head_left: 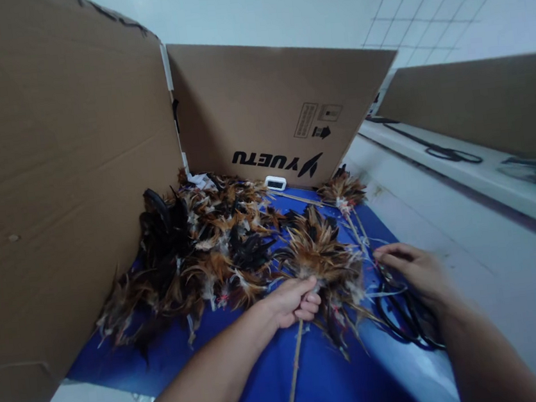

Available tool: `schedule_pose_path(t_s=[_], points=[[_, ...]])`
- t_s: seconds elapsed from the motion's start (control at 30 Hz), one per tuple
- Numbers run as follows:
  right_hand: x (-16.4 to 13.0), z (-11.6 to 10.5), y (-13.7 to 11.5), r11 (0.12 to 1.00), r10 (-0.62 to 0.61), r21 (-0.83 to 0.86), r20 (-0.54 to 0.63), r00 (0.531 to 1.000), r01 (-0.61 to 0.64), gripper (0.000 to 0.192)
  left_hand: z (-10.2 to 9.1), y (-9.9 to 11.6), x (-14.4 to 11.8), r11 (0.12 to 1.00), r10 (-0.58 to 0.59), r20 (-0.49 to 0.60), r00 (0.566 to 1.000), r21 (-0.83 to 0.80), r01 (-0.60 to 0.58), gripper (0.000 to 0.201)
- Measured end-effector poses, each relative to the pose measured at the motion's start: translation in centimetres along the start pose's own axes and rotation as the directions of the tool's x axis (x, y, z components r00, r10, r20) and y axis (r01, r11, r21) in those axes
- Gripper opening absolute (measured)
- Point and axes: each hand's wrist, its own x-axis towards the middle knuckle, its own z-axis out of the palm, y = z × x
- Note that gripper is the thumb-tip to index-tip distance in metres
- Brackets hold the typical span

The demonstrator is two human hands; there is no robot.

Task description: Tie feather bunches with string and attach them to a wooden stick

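While my left hand (290, 302) is clamping the feather duster (317, 250) by its stick at six o'clock, my right hand (414, 268) is resting open-fingered on black scissors (407, 320) at three o'clock.

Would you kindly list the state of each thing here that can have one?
left hand: closed around the feather duster's stick
feather duster: held, lying on the blue sheet
right hand: open, resting on the scissors
scissors: lying flat, blades hidden
loose feathers: heaped
cardboard screen: standing upright
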Motion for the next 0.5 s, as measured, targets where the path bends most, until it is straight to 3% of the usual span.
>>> schedule_pose_path(t_s=[0.17,0.23,0.37,0.43,0.5], points=[[-0.5,-0.5,-1.2,0.991,0.084,0.113,-0.063,0.994,-0.077,0.023,0.1,0.0,0.0,1.000,0.001,0.003,1.000,0.002,-0.001,0.037],[-1.2,-1.0,-2.1,0.975,0.100,0.210,-0.127,0.987,-0.071,0.028,0.1,0.1,0.0,1.000,0.004,-0.001,1.000,0.003,-0.004,0.037],[-4.0,-2.8,-3.7,0.969,0.084,0.244,-0.187,0.979,-0.036,0.035,0.2,0.1,0.0,1.000,0.005,-0.015,1.000,0.002,-0.005,0.036],[-5.7,-3.6,-3.6,0.980,0.059,0.194,-0.116,0.992,-0.035,0.036,0.2,0.1,0.0,1.000,0.001,-0.012,1.000,0.004,-0.001,0.035],[-7.2,-4.0,-2.7,0.999,0.022,0.040,0.095,0.995,-0.026,0.032,0.2,0.1,-0.1,1.000,0.001,-0.004,1.000,0.006,-0.001,0.034]])
